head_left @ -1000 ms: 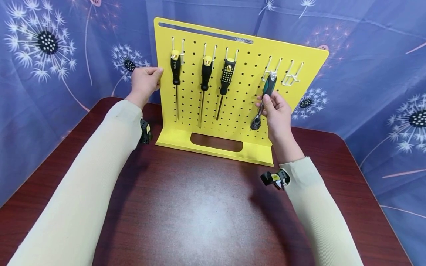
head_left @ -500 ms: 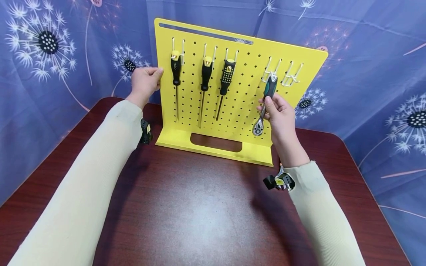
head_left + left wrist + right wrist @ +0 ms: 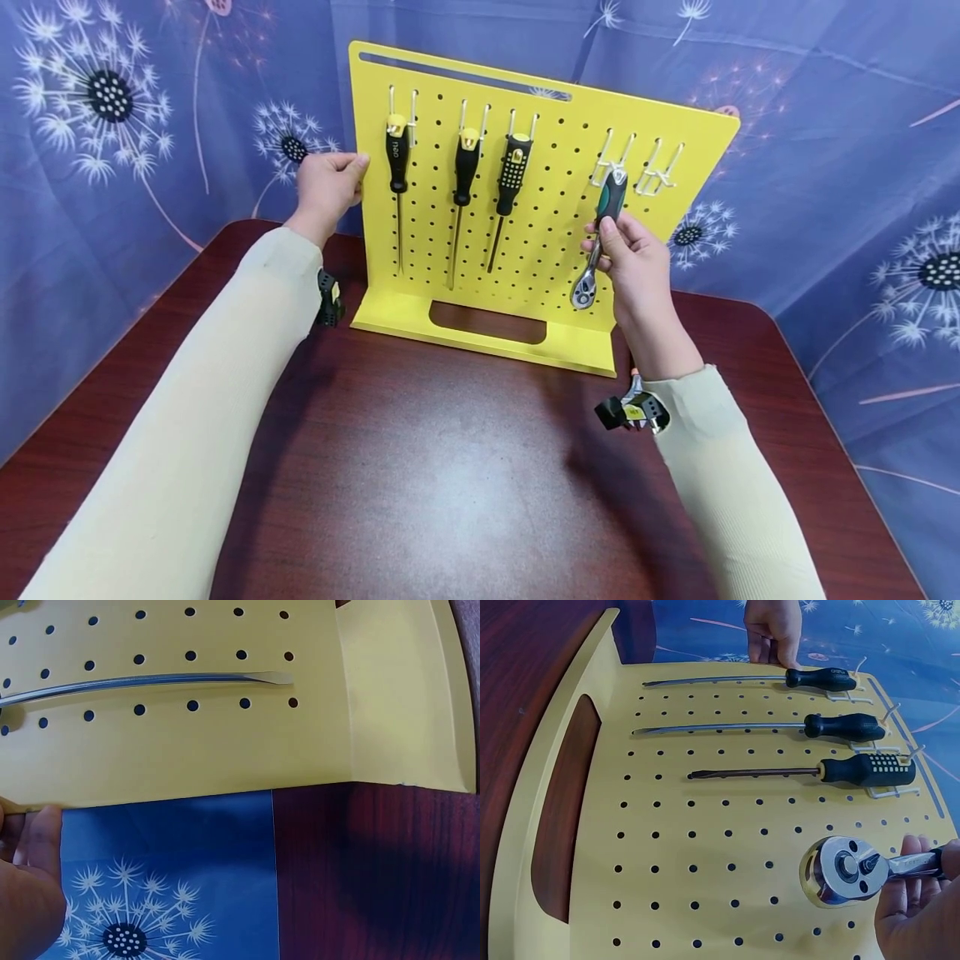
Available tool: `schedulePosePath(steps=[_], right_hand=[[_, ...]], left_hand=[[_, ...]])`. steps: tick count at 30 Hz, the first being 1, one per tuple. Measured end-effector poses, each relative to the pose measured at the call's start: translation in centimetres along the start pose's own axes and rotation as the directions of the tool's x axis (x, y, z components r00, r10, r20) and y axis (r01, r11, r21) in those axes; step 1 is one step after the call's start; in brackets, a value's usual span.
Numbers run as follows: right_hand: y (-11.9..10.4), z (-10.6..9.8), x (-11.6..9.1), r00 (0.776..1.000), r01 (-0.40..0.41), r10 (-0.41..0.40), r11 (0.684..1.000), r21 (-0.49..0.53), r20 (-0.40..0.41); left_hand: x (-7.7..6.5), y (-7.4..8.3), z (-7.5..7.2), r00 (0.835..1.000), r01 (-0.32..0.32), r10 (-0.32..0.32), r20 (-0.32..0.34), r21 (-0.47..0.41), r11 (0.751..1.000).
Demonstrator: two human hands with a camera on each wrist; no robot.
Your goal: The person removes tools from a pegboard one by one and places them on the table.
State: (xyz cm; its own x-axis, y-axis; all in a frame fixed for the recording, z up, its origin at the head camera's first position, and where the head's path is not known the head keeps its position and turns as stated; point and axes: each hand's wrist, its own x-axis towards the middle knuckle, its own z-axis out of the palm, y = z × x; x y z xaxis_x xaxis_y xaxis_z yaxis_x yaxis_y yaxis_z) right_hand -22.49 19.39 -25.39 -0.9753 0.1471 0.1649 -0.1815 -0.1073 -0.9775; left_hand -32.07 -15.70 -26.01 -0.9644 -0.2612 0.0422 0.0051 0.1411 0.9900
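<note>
My left hand [image 3: 327, 185] pinches the left edge of an upright yellow pegboard [image 3: 660, 121]. In the right wrist view that hand [image 3: 774, 630] shows beyond the board's far edge. My right hand [image 3: 639, 258] holds a ratchet wrench [image 3: 612, 197] by the lower part of its dark green-and-black handle. The wrench's handle end is up at a white double hook, and its round chrome head [image 3: 847, 868] points down, its face towards me. Whether the handle end hangs on the hook is too small to tell. Fingers behind the wrench are partly hidden.
Three screwdrivers hang on the board: a left one [image 3: 397, 158], a middle one [image 3: 467, 167] and a studded-handle one [image 3: 513, 175]. A bare white hook [image 3: 656, 179] is at far right. The board stands on a dark wooden table [image 3: 450, 467] before a blue dandelion-patterned curtain [image 3: 825, 167].
The wrench has turned so its head's face shows, and its head has moved slightly down and right. My right hand shifted a little right with it. The left hand stays in place.
</note>
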Motion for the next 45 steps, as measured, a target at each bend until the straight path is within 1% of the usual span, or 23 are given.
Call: schedulePosePath(steps=[4, 10, 13, 17, 20, 26, 30, 35, 40, 45], right_hand=[[-0.1, -0.1, 0.0, 1.000, -0.001, 0.001, 1.000, 0.022, 0.010], [-0.1, -0.2, 0.1, 1.000, -0.003, 0.003, 1.000, 0.018, 0.013], [-0.1, -0.2, 0.0, 1.000, 0.000, 0.000, 1.000, 0.019, 0.018], [-0.3, -0.3, -0.1, 1.000, 0.001, -0.001, 1.000, 0.026, 0.021], [-0.4, -0.3, -0.2, 1.000, -0.001, 0.001, 1.000, 0.030, 0.023], [-0.5, -0.5, -0.8, 0.999, 0.008, -0.008, 1.000, 0.002, 0.039], [-0.3, -1.0, -1.4, 0.999, -0.001, 0.002, 1.000, -0.016, 0.051], [0.0, -1.7, -2.2, 0.999, -0.012, 0.014, 0.999, -0.047, 0.048], [0.4, -2.6, -2.7, 0.998, -0.023, 0.026, 0.998, -0.052, 0.059], [0.7, -3.5, -3.4, 0.996, -0.048, 0.052, 0.997, -0.059, 0.075]], left_hand=[[0.0, -0.1, 0.0, 1.000, -0.028, 0.028, -0.007, -0.014, 1.000], [0.0, -0.1, 0.0, 1.000, -0.026, 0.026, -0.011, -0.012, 1.000], [0.0, -0.2, 0.1, 0.999, -0.031, 0.031, -0.011, -0.022, 0.999], [0.0, -0.2, 0.1, 0.999, -0.034, 0.035, 0.001, -0.057, 0.998], [0.0, -0.2, 0.1, 1.000, -0.026, 0.026, 0.006, -0.077, 0.997], [0.0, -0.1, 0.1, 1.000, -0.015, 0.015, 0.003, -0.082, 0.996], [-0.1, -0.1, 0.0, 1.000, -0.014, 0.014, 0.006, -0.067, 0.998], [-0.1, -0.1, -0.1, 0.999, -0.027, 0.028, 0.014, -0.073, 0.997], [-0.1, 0.0, 0.0, 1.000, -0.018, 0.020, 0.017, -0.075, 0.997], [-0.3, 0.0, 0.1, 1.000, -0.029, 0.029, 0.008, -0.051, 0.998]])
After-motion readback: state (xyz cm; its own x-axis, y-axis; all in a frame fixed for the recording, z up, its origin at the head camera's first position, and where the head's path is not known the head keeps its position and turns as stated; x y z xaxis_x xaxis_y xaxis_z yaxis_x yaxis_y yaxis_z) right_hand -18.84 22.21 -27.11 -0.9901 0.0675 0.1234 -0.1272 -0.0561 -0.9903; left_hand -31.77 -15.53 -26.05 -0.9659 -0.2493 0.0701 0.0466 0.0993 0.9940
